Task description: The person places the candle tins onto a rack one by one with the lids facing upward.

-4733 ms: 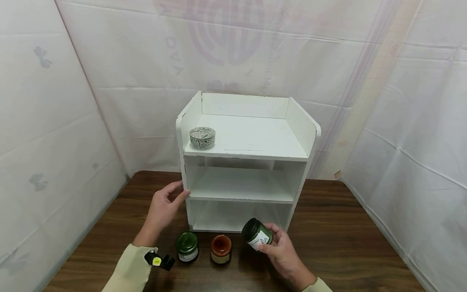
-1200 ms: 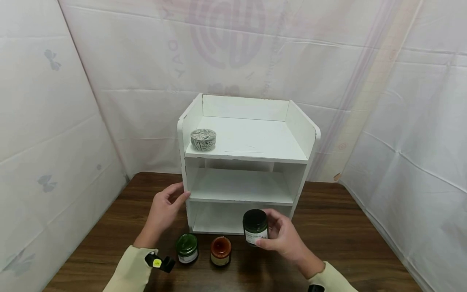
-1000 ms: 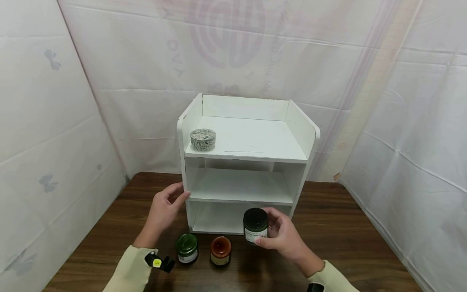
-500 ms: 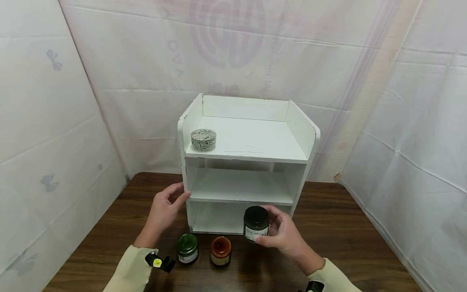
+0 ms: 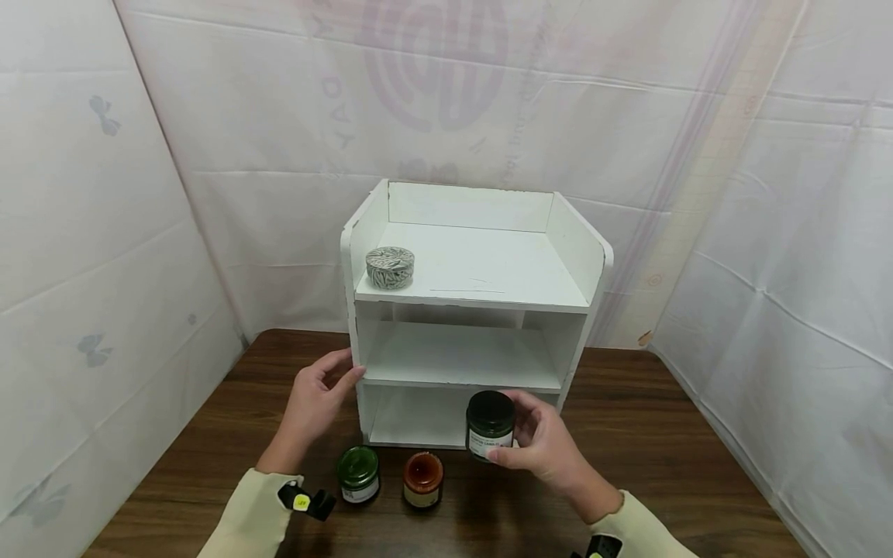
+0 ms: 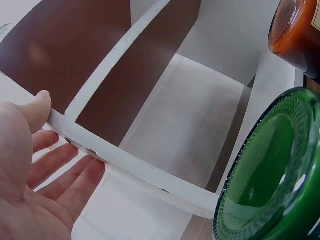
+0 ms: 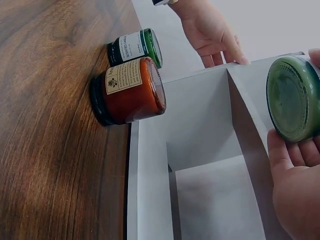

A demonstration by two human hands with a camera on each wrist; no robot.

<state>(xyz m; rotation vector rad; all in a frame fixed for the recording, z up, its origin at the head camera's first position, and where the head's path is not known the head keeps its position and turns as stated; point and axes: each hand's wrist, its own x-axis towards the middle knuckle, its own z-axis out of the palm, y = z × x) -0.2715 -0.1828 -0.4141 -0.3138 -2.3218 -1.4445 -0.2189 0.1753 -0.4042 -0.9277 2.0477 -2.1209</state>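
Note:
My right hand (image 5: 547, 449) grips a dark green scented candle jar (image 5: 491, 425), black lid upward and white label to the front. It is raised in front of the lowest compartment of a white shelf unit (image 5: 481, 267); in the right wrist view the jar's round glass base (image 7: 289, 100) shows. My left hand (image 5: 314, 399) holds the unit's left side panel, thumb on the front edge and fingers along the outer face. On the table before the unit, a green candle jar (image 5: 358, 467) and an amber candle jar (image 5: 422, 474) stand upside down on dark lids.
A round tin with a grey-white leaf pattern (image 5: 389, 268) sits at the front left of the top shelf. The dark wooden table (image 5: 642, 434) extends on both sides of the unit. White sheeting (image 5: 279, 232) hangs behind and at the sides.
Since the earliest frame my right hand has turned the tilted green candle jar upright. Over the last second it has risen slightly. My left hand stays on the shelf panel.

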